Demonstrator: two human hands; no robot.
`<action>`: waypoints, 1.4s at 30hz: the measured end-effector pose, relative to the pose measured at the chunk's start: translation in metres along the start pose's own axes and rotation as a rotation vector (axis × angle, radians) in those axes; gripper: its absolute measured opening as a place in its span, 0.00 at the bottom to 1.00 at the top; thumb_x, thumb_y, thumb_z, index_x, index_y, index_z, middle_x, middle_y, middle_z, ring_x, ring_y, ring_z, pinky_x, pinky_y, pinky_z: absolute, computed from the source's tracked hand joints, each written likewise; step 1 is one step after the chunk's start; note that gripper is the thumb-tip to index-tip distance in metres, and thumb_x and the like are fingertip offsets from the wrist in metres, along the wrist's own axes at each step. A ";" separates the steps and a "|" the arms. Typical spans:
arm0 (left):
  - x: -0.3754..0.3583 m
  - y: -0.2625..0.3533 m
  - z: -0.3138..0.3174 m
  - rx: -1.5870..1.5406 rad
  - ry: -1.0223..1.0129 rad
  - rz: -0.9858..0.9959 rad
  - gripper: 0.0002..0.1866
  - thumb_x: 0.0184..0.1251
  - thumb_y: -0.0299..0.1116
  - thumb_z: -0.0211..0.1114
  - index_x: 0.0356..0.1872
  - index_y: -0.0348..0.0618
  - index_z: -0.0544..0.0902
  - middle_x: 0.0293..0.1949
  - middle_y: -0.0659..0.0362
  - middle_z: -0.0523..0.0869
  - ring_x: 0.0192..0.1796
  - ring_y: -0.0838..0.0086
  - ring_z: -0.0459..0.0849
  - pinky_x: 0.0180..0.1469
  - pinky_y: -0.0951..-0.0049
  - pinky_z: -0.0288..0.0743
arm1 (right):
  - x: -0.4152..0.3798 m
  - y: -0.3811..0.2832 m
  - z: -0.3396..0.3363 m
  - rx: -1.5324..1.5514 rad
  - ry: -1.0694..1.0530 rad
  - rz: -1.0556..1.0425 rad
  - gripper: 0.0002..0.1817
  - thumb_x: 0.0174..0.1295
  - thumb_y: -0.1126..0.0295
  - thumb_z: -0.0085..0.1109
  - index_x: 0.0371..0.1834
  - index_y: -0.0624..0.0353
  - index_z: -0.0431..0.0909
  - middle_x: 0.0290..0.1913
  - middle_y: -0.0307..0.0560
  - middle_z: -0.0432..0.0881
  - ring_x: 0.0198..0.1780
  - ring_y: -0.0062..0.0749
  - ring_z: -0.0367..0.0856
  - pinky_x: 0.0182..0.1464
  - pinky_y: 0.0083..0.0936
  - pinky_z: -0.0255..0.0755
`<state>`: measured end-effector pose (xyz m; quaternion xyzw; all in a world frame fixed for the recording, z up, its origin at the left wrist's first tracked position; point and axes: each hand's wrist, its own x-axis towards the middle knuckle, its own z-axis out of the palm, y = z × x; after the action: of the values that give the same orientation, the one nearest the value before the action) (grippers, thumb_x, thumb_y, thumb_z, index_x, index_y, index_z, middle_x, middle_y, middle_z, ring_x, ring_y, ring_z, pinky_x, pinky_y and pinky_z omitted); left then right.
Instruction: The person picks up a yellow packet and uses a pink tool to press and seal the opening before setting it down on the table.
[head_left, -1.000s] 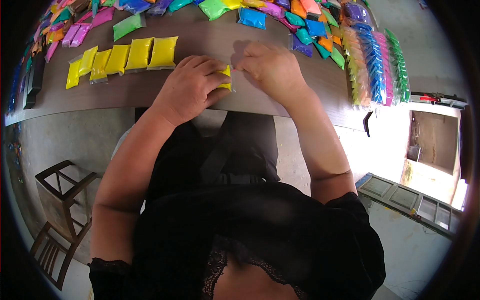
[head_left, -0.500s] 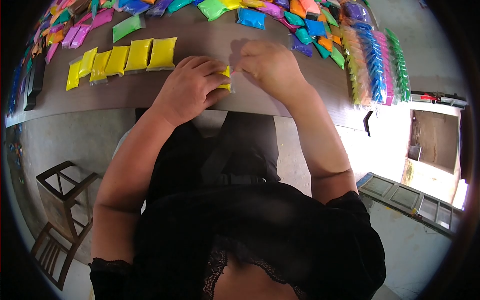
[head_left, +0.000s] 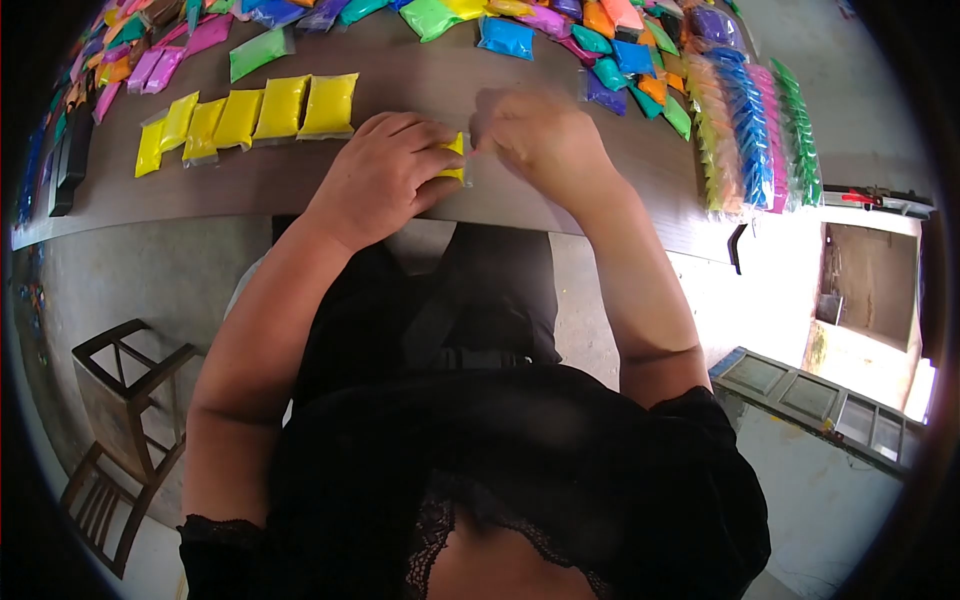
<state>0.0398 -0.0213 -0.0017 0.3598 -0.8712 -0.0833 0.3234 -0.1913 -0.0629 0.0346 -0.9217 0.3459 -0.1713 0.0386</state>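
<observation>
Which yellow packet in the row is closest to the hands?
The rightmost plump yellow plastic packet in the row; it lies nearest the left hand, the others farther away.

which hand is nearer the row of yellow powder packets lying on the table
Left. The left hand sits just beside the row of yellow plastic powder packets, on its near right. The right hand is farther off, beyond the left hand.

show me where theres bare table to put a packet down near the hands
Bare wood lies between the row of yellow packets and the table's near edge, left of the left hand. Another patch runs beyond both hands, short of the mixed coloured packets. Right of the right hand stays free up to the stacked packet rows. The far edge is crowded.
</observation>
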 end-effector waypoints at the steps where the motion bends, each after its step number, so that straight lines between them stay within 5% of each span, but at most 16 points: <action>1: 0.000 0.000 0.000 0.006 0.005 0.008 0.13 0.53 0.32 0.76 0.41 0.47 0.88 0.51 0.60 0.85 0.57 0.63 0.82 0.62 0.61 0.74 | -0.005 -0.001 -0.002 0.056 0.036 -0.035 0.08 0.50 0.75 0.67 0.31 0.47 0.85 0.34 0.34 0.80 0.39 0.38 0.82 0.36 0.35 0.78; 2: 0.000 0.000 0.000 0.008 0.007 0.010 0.13 0.53 0.32 0.76 0.41 0.47 0.88 0.51 0.60 0.85 0.57 0.63 0.82 0.62 0.61 0.74 | -0.012 -0.004 -0.008 0.054 0.038 -0.036 0.08 0.50 0.75 0.67 0.31 0.47 0.85 0.34 0.34 0.80 0.39 0.38 0.82 0.36 0.35 0.78; 4: 0.001 0.000 -0.001 -0.009 0.004 0.006 0.13 0.54 0.32 0.76 0.42 0.47 0.88 0.51 0.61 0.85 0.57 0.62 0.82 0.62 0.61 0.74 | -0.029 -0.008 -0.024 0.283 -0.292 -0.046 0.07 0.56 0.70 0.66 0.37 0.43 0.88 0.39 0.39 0.82 0.46 0.40 0.83 0.44 0.32 0.79; 8: 0.001 -0.001 0.000 0.015 0.016 0.012 0.12 0.58 0.32 0.75 0.43 0.46 0.88 0.51 0.59 0.86 0.55 0.64 0.84 0.57 0.65 0.77 | -0.043 0.000 -0.033 0.670 -0.232 0.213 0.08 0.61 0.68 0.69 0.43 0.48 0.89 0.42 0.39 0.86 0.43 0.30 0.84 0.44 0.26 0.78; 10: 0.004 -0.005 0.003 -0.451 0.145 -0.273 0.12 0.68 0.36 0.71 0.49 0.46 0.86 0.50 0.58 0.86 0.51 0.67 0.86 0.50 0.67 0.81 | -0.042 0.006 -0.027 0.976 0.088 0.666 0.12 0.63 0.65 0.71 0.47 0.57 0.88 0.45 0.37 0.87 0.41 0.20 0.81 0.43 0.21 0.76; 11: 0.008 -0.005 0.002 -0.433 0.130 -0.258 0.12 0.68 0.36 0.71 0.49 0.46 0.86 0.50 0.58 0.86 0.51 0.67 0.86 0.50 0.67 0.81 | -0.038 0.012 -0.021 0.989 0.114 0.659 0.12 0.63 0.65 0.71 0.47 0.57 0.88 0.45 0.37 0.87 0.41 0.20 0.81 0.43 0.21 0.76; 13: 0.019 -0.005 -0.001 -1.372 0.386 -0.919 0.14 0.74 0.41 0.67 0.51 0.44 0.84 0.46 0.61 0.87 0.47 0.69 0.86 0.46 0.67 0.82 | -0.022 0.027 -0.007 1.108 0.148 0.697 0.19 0.63 0.61 0.73 0.51 0.61 0.87 0.43 0.33 0.86 0.37 0.14 0.77 0.37 0.16 0.71; 14: 0.024 -0.012 -0.003 -1.466 0.376 -0.931 0.16 0.76 0.43 0.65 0.54 0.44 0.82 0.47 0.62 0.86 0.48 0.72 0.86 0.45 0.66 0.82 | -0.010 0.031 -0.004 1.191 0.066 0.846 0.21 0.61 0.58 0.74 0.53 0.60 0.86 0.39 0.33 0.84 0.33 0.13 0.73 0.32 0.14 0.65; 17: 0.032 -0.016 -0.001 -1.477 0.493 -1.007 0.16 0.76 0.43 0.64 0.55 0.44 0.81 0.48 0.61 0.86 0.48 0.72 0.86 0.45 0.65 0.82 | 0.030 0.033 0.004 1.517 0.078 0.747 0.17 0.62 0.70 0.73 0.52 0.64 0.84 0.34 0.32 0.80 0.29 0.12 0.68 0.29 0.15 0.58; 22: 0.035 -0.006 -0.003 -1.652 0.476 -0.962 0.15 0.76 0.38 0.64 0.57 0.43 0.79 0.51 0.60 0.85 0.50 0.71 0.86 0.49 0.64 0.83 | 0.048 0.042 0.036 1.389 -0.119 0.382 0.12 0.66 0.68 0.69 0.48 0.64 0.85 0.41 0.37 0.86 0.45 0.18 0.81 0.49 0.20 0.75; 26: 0.043 0.015 0.001 -1.376 0.324 -0.947 0.18 0.71 0.27 0.68 0.59 0.40 0.78 0.51 0.58 0.86 0.50 0.71 0.87 0.51 0.70 0.84 | 0.037 0.037 0.032 1.651 -0.035 0.461 0.11 0.68 0.67 0.68 0.44 0.65 0.85 0.38 0.40 0.87 0.39 0.17 0.81 0.43 0.20 0.76; 36: 0.074 0.022 -0.002 -1.102 0.305 -0.977 0.14 0.74 0.32 0.66 0.56 0.38 0.82 0.45 0.59 0.88 0.45 0.75 0.88 0.45 0.73 0.85 | 0.033 0.044 0.027 1.624 0.061 0.521 0.11 0.68 0.65 0.67 0.40 0.65 0.85 0.35 0.39 0.85 0.36 0.16 0.79 0.37 0.18 0.73; 42: 0.070 0.019 -0.010 -0.898 0.382 -0.996 0.12 0.75 0.34 0.65 0.51 0.37 0.84 0.43 0.58 0.88 0.42 0.73 0.89 0.40 0.72 0.87 | 0.047 0.041 0.045 1.620 0.047 0.373 0.12 0.69 0.63 0.67 0.40 0.61 0.85 0.36 0.33 0.82 0.37 0.12 0.75 0.40 0.16 0.70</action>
<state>-0.0022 -0.0545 0.0489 0.5564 -0.4116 -0.5089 0.5118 -0.1681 -0.1265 -0.0014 -0.5322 0.2632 -0.3773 0.7107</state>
